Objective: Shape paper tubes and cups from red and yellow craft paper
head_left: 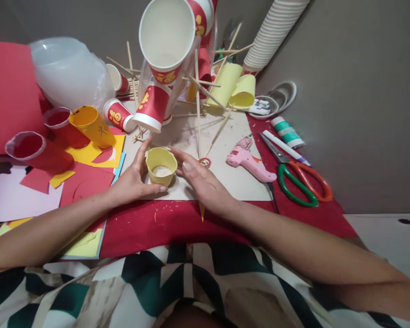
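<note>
A small yellow paper cup stands upright on a beige board in front of me. My left hand curves round its left side, thumb and fingers touching the cup's wall. My right hand lies on the cup's right side, fingers stretched toward it and touching or nearly touching the rim. Behind the cup rises a structure of red paper cups and wooden sticks, with a large white-lined cup tipped toward me on top.
A pink glue gun, green-and-orange scissors, a marker and a tape roll lie to the right. Red and yellow paper tubes, paper scraps and a plastic bag fill the left. A stack of cups leans at the back right.
</note>
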Demonstrator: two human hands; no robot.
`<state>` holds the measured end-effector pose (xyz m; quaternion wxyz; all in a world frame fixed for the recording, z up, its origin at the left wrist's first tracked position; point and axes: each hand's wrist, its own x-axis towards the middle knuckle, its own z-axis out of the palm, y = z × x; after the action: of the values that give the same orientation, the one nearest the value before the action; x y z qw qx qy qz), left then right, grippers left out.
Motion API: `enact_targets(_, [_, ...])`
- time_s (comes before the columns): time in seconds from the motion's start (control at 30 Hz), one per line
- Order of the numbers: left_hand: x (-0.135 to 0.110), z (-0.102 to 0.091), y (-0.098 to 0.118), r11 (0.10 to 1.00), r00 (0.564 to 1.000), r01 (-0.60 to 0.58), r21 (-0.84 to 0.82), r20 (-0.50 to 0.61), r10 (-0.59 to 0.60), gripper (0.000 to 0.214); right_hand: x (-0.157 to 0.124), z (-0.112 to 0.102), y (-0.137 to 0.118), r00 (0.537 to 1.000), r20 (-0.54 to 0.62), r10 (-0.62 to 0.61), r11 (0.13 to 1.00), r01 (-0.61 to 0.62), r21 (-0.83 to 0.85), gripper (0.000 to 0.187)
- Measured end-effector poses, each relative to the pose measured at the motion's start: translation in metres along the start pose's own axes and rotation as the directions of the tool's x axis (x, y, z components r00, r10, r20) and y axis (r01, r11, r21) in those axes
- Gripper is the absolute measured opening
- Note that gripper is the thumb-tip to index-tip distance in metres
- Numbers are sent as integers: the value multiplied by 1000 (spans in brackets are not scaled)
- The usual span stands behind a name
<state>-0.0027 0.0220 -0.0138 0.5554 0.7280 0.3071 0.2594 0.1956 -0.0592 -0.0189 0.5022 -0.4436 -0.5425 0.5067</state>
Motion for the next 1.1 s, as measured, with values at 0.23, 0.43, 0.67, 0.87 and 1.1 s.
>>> enact_targets(0.23, [-2,3,3,996,999,27,84,-36,-24,119,1,-2,3,1000,-1,-7,1000,7,-4,61])
enact_targets(0.43, [1,5,13,982,983,143,-121,-102,-156,96,2,-6,-5,991,-131,-41,999,36,-38,56])
enact_targets(0.67, [-3,5,30,762,915,375,-528,77,-397,74,-1,-20,-13,942,-43,-332,911,309,-272,56])
enact_targets(0.87, [-8,9,33,662,870,460,-592,150,-470,50,5,-27,-13,825,355,-441,626,566,-536,77])
enact_targets(1.1, [-13,14,30,598,834,540,-592,279,-477,51,7,-22,-1,862,213,-459,646,489,-586,42])
